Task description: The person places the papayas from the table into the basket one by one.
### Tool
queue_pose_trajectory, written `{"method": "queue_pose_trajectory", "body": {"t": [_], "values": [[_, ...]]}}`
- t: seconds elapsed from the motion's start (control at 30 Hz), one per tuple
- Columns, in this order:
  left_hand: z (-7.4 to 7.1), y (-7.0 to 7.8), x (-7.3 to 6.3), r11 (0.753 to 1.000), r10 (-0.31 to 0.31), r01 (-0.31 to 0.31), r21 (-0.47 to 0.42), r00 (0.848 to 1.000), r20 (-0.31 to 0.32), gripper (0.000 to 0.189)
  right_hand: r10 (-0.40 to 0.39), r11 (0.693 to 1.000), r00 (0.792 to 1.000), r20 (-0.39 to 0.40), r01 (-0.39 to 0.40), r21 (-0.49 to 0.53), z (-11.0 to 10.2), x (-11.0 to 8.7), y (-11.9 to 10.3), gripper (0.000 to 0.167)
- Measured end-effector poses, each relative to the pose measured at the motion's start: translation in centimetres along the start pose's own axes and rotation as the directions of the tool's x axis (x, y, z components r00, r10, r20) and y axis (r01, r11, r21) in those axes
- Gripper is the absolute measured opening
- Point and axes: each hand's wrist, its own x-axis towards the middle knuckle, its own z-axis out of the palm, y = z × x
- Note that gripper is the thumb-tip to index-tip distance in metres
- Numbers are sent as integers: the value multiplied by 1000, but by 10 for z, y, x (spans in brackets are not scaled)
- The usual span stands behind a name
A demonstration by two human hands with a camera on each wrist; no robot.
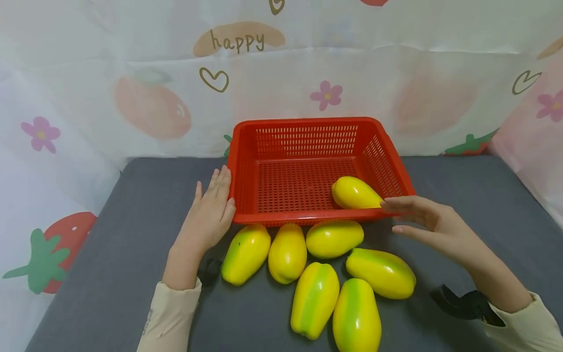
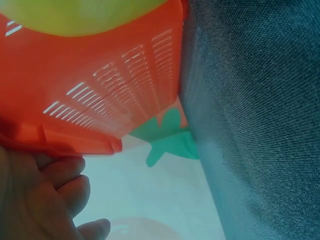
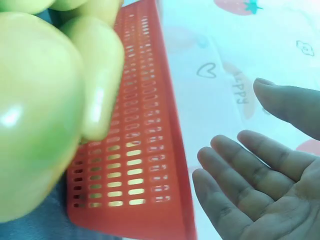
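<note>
A red plastic basket (image 1: 281, 217) with slotted walls stands at the back of the grey table. One yellow papaya (image 1: 355, 192) lies inside, in its front right corner. My left hand (image 1: 205, 220) rests along the basket's left side, fingers extended at the rim. Over the front right corner is my right hand (image 1: 433, 222), its fingers loosely straight and thumb apart, fingertips right at the rim near the papaya's narrow end. The right wrist view shows that palm (image 3: 275, 200) bare. Several yellow-green papayas (image 1: 314, 300) lie in front of the basket, between the two forearms.
Behind the basket hangs a pale cloth (image 1: 325, 63) printed with fruit, flowers and hearts; it continues down both sides. The grey tabletop (image 1: 114, 274) extends left and right of the basket. Black straps (image 1: 466, 303) show at the wrists.
</note>
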Motion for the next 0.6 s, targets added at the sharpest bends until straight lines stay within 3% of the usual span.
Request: {"method": "queue_pose_trajectory", "body": {"t": [0.3, 0.6], "values": [[0, 0, 1, 1000, -1, 1, -1, 1000, 10, 60, -99, 994, 995, -25, 100, 34, 6, -25, 7, 51], [0, 1, 2, 1000, -14, 15, -3, 1000, 23, 61, -69, 998, 997, -33, 69, -1, 12, -42, 16, 53]]}}
